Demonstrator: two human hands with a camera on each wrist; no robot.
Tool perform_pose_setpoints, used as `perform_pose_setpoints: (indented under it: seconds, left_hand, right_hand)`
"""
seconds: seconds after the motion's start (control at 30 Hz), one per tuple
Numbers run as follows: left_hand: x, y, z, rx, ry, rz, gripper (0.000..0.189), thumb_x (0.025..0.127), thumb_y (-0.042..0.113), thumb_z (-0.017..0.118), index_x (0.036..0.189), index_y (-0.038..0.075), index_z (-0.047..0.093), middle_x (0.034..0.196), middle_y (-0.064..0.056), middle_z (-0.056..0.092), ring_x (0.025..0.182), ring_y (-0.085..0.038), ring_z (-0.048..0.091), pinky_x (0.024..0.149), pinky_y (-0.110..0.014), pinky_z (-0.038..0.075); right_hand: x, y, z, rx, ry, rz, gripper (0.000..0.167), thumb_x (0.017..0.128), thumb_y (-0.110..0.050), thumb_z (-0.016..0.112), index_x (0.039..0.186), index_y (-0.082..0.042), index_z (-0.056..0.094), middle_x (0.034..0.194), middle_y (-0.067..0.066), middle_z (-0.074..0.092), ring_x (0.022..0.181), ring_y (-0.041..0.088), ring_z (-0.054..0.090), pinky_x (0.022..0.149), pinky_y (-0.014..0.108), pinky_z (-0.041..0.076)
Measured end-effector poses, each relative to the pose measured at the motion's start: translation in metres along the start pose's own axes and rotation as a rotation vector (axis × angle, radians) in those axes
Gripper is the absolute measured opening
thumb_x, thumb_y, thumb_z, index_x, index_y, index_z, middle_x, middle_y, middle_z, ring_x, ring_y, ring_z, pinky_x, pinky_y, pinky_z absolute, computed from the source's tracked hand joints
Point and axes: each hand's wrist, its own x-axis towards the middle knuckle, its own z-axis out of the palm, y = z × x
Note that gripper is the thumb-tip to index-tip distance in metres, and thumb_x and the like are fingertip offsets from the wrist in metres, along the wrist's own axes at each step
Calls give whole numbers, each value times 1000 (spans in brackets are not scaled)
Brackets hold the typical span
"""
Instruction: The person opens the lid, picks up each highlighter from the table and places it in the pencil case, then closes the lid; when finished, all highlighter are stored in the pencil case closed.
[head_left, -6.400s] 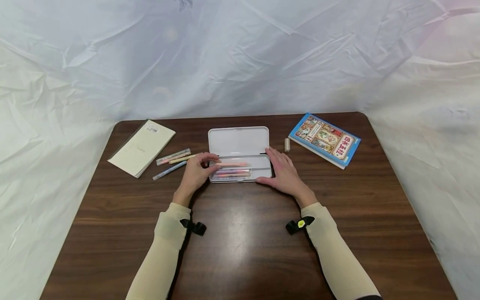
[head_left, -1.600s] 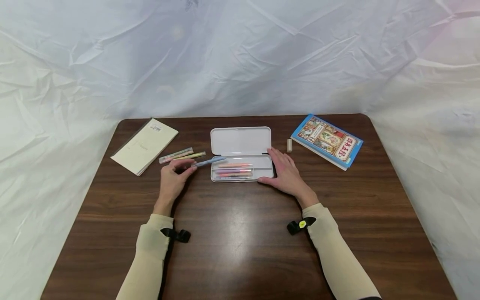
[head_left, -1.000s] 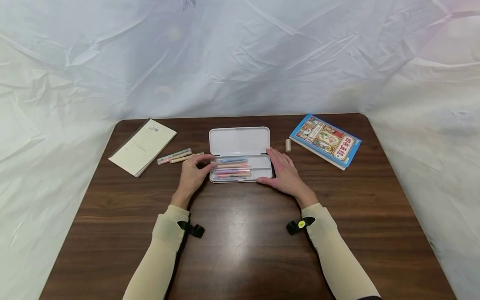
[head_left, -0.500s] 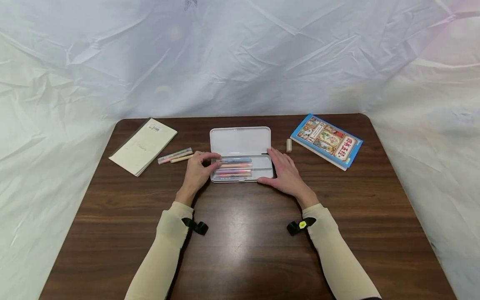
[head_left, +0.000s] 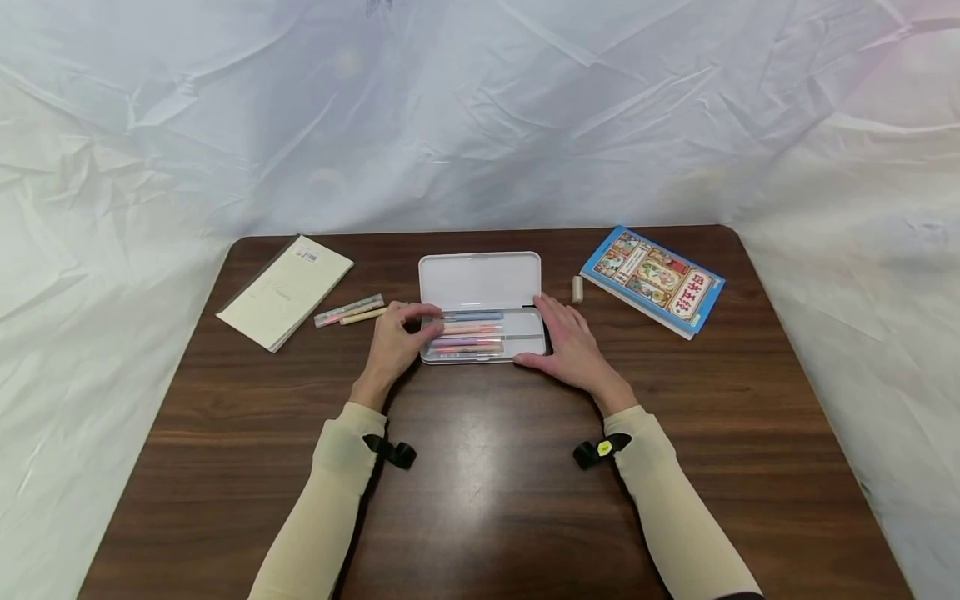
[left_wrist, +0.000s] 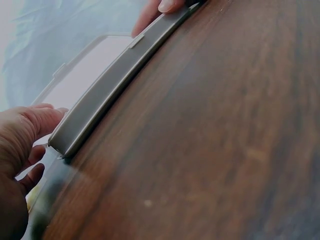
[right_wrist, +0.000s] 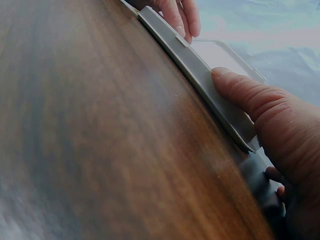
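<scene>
A white pencil case (head_left: pixel 525 347) lies with its lid (head_left: pixel 480 282) raised at the middle of the table. Several pens rest in its left part, among them a purple pen (head_left: pixel 472 341) and an orange pen (head_left: pixel 476 329). My left hand (head_left: pixel 393 346) reaches over the case's left end and pinches the left end of a blue pen (head_left: pixel 480 316), behind the others; the fingertips partly cover it. My right hand (head_left: pixel 572 346) grips the case's right end, its thumb (right_wrist: pixel 232 86) against the front wall in the right wrist view. The left wrist view hides the pens.
A pink-and-clear pen (head_left: pixel 345 311) and a yellow pen (head_left: pixel 363 315) lie left of the case. Farther left is a cream notebook (head_left: pixel 285 292). To the right are a small pale eraser-like block (head_left: pixel 577 289) and a blue-edged book (head_left: pixel 654 281). A white sheet hangs behind.
My left hand set down the orange pen, fetched the blue pen from the left and brought it into the case, then slid it slightly right. My right hand stayed on the case.
</scene>
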Motion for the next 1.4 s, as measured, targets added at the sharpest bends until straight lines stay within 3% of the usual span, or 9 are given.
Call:
perform_pose_setpoints:
  seconds: [0.3,0.47,0.63,0.8,0.97,1.17,1.4]
  left_hand:
    - [0,-14,-20,-37,121,45,18,89,11,87,106,10,83,103,-8,79,103,-22,63,95,-32,45]
    - [-6,-31,-45,-53,199,38,21,87,10,88,107,6,82,106,-11,79,104,-24,66,93,-28,46]
    - [-18,-47,-76,28,287,5,27,85,10,90,111,6,82,107,-16,78,100,-25,58,87,-28,40]
    - [-29,-59,-104,75,349,-61,30,86,8,89,114,6,80,110,-16,75,102,-17,55,87,-24,39]
    - [-34,-65,-116,111,352,-89,31,86,10,89,116,8,80,113,-13,73,103,-11,55,88,-22,39]
    - [-31,-64,-114,132,310,-48,29,86,8,89,114,6,79,112,-14,76,106,-15,52,94,-28,36]
    - [-29,-62,-113,162,283,-43,29,86,7,89,114,6,79,109,-15,79,102,-19,49,94,-37,33]
  right_hand:
    - [2,-3,0,5,-8,-6,110,88,-59,78,169,-10,22,173,17,26,159,36,22,127,59,9]
    - [2,-3,0,5,-11,-12,110,87,-59,79,168,-10,23,173,17,26,159,35,22,126,59,10]
    - [1,-2,1,6,-17,-8,111,88,-60,79,169,-10,22,173,16,25,159,35,22,127,58,9]
    - [0,-1,0,9,-12,-2,110,88,-60,79,169,-11,22,173,16,25,159,37,23,127,58,9]
    - [-1,0,0,10,-1,-4,109,88,-59,79,169,-11,23,173,17,26,158,38,24,126,59,10]
    - [-1,1,1,7,8,-10,109,88,-58,79,169,-11,23,173,17,26,158,38,24,126,59,10]
    - [0,1,1,3,7,-14,110,88,-58,80,169,-11,23,173,18,26,158,39,24,126,60,10]
